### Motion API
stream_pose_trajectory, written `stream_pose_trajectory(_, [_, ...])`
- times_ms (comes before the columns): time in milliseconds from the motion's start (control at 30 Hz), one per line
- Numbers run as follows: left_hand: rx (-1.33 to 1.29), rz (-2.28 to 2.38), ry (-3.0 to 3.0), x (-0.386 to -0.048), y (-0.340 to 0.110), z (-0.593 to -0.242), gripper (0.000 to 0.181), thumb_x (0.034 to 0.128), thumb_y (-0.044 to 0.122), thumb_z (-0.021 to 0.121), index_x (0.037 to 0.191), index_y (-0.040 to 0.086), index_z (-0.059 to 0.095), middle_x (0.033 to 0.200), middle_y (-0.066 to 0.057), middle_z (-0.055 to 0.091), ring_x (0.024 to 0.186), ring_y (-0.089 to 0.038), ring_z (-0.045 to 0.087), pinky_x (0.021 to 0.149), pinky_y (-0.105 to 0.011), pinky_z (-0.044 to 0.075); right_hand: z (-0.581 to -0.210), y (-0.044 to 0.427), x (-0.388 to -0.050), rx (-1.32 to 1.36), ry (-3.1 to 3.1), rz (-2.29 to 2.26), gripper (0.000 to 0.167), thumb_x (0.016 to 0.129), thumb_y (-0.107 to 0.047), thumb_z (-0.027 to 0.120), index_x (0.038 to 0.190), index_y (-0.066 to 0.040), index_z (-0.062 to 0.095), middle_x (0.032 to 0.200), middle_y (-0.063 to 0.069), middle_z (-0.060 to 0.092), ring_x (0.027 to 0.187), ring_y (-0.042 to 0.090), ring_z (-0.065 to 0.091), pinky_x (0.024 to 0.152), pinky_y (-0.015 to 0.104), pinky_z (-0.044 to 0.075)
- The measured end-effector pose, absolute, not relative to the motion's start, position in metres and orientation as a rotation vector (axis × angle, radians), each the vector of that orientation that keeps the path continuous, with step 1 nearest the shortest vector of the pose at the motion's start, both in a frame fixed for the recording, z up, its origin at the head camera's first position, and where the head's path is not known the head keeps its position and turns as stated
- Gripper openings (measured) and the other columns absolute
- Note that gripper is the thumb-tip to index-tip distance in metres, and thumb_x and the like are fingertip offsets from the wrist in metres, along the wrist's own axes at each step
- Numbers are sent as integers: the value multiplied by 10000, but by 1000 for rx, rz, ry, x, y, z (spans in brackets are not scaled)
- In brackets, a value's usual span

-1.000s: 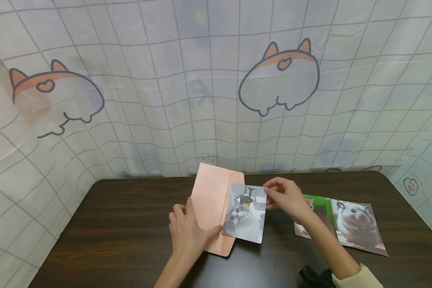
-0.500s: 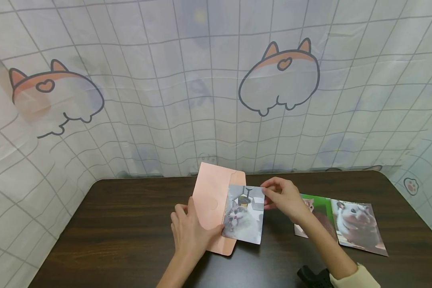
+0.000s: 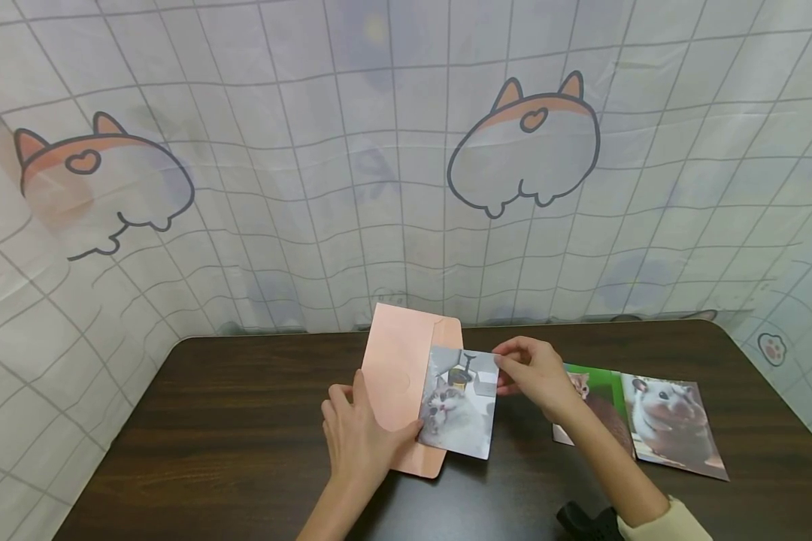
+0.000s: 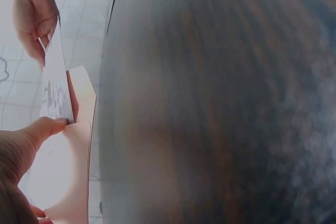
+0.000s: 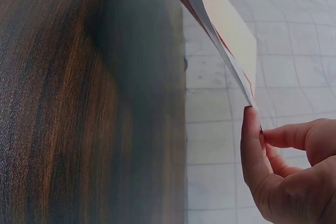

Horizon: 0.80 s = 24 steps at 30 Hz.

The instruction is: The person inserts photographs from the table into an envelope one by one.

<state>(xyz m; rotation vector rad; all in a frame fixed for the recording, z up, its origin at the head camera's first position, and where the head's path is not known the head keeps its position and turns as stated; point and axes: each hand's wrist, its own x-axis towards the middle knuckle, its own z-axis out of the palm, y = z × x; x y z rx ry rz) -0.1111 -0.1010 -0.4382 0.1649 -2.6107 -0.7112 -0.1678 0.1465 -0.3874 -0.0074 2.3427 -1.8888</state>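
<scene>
A pink envelope is tilted above the table, its opening facing right. My left hand grips its lower left part; in the left wrist view the left thumb lies at the opening, against the edge of a cat photo. My right hand pinches the upper right corner of that photo between thumb and fingers. The photo's left edge overlaps the envelope's opening; how far it sits inside cannot be told. In the right wrist view the photo appears edge-on beside the envelope.
On the dark wooden table, a hamster photo lies at the right beside a green-edged photo, partly covered by the right forearm. A black object is near the right sleeve. A patterned curtain hangs behind the table.
The photo has shifted slightly left relative to the envelope, and the envelope a little right. Both hands keep their holds.
</scene>
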Motion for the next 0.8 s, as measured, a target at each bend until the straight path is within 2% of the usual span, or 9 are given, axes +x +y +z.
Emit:
stream_pose_trajectory(433, [174, -739, -2594, -111, -100, -440, 1056, 568, 452, 1024, 1397, 14, 537, 1119, -223, 491, 945, -376, 454, 735, -466, 441, -388, 143, -168, 71, 2372, -1865, 225, 1013, 31, 583, 1192, 164, 616, 864, 107, 669, 647, 142, 635, 635, 324, 627])
stream_pose_trajectory(800, [94, -733, -2636, -112, -101, -438, 1071, 577, 453, 1016, 1428, 24, 526, 1123, -207, 495, 989, -367, 459, 770, -467, 466, -388, 141, -167, 15, 2387, -1843, 228, 1023, 25, 593, 1208, 155, 618, 884, 120, 674, 648, 146, 642, 646, 321, 627])
